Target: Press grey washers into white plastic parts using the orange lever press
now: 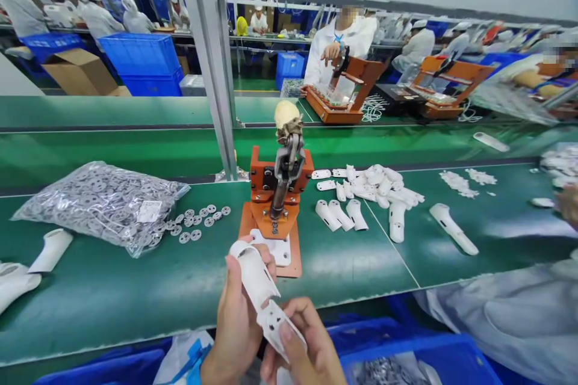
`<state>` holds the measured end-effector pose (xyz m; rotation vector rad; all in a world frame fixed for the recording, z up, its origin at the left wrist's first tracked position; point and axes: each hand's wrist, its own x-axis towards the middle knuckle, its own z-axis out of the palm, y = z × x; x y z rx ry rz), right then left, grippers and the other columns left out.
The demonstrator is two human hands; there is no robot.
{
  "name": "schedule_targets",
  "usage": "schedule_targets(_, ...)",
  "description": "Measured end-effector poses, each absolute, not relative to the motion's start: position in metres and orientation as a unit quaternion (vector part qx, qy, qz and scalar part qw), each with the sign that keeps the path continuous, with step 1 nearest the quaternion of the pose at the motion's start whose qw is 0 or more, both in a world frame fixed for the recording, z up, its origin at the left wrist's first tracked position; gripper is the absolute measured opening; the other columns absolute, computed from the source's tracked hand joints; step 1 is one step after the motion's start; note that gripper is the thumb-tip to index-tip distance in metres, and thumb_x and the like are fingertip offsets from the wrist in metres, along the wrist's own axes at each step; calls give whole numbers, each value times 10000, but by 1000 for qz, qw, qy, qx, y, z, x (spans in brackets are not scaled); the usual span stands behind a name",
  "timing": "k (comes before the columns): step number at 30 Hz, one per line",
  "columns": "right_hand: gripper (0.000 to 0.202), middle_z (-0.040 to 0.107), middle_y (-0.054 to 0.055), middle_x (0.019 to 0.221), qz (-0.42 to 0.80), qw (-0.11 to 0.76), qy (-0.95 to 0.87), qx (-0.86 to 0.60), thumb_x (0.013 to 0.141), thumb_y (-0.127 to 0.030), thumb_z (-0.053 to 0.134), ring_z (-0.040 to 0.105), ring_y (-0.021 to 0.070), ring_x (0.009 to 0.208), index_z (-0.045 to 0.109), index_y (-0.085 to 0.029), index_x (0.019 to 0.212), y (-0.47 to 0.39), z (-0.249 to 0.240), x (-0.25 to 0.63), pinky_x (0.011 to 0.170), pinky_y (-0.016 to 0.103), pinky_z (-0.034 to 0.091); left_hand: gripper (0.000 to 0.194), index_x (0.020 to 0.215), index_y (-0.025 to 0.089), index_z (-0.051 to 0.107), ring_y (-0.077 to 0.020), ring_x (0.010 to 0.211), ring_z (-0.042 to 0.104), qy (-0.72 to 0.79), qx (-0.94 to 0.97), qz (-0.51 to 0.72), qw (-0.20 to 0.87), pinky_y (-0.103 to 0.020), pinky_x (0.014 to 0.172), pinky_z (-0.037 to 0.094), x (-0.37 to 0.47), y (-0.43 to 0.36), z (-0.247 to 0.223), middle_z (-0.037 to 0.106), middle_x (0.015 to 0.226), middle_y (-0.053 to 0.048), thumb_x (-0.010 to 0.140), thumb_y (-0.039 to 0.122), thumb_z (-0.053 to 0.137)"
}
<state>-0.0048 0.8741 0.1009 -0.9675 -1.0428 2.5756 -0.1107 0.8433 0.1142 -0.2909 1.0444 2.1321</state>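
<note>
My left hand (237, 313) is wrapped round a curved white plastic shell (255, 274), its round open end pointing up. Between the fingers and thumb of my right hand (302, 343) is a flatter white plate with small holes (276, 325). The plate's upper end meets the lower end of the shell; whether they are joined I cannot tell. Just beyond both hands stands an orange press (282, 177) with a metal toggle lever and a white block (277, 249) on its base.
A bag of grey discs (103, 204) lies left, with loose discs (196, 219) beside it. White parts (379, 186) are heaped right of the press. A blue bin (424, 355) is below the table edge. At far right a co-worker's sleeve (510, 313) shows.
</note>
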Motion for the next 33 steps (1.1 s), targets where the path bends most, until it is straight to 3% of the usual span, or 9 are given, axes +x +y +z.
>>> schedule_targets(5,579,609,-60,681,858,127,-372,-330,794,-703,720,346,1,402,420,-231,943,878,95,-9,425,141,217,450,1183,302,587,-144,688,554,370,-78,825,420,-168,403,411,-113,837,117,562,892,-14,857,593,695)
schedule_targets(7,606,620,-43,674,851,131,-382,-336,790,-703,722,303,17,423,471,-229,1073,881,97,-9,446,170,206,413,1206,337,554,-166,712,573,353,-67,829,430,-169,357,407,-115,835,117,550,909,-11,875,540,695)
schedule_targets(10,651,586,-29,649,839,120,-402,-346,784,-720,709,285,51,461,578,-199,1150,881,100,-9,474,215,228,357,1131,309,556,-164,738,579,342,-75,830,434,-232,497,553,-119,835,119,525,897,3,857,438,744)
schedule_targets(17,549,595,12,742,783,141,-480,-371,831,-703,655,518,161,664,707,-218,1082,878,108,-12,666,279,479,305,1016,233,567,-120,723,552,341,-111,855,374,-233,661,557,-117,841,125,466,819,25,758,123,687)
schedule_targets(21,507,672,47,860,771,141,-501,-367,856,-678,640,597,197,772,713,-228,1078,878,111,-10,735,295,522,247,997,217,581,-115,688,523,335,-106,866,355,-237,649,538,-115,843,125,446,789,23,778,109,618)
schedule_targets(26,558,670,42,804,755,145,-526,-364,890,-683,591,622,197,745,699,-234,1205,875,111,-7,712,285,531,244,985,215,587,-110,677,507,348,-106,868,340,-240,640,528,-117,842,127,449,794,23,774,96,615)
schedule_targets(33,430,726,51,959,733,170,-552,-359,927,-597,596,640,195,826,709,-232,1125,876,111,-10,755,260,531,255,991,213,583,-111,688,503,346,-112,862,353,-240,647,524,-116,842,129,439,805,25,768,97,625)
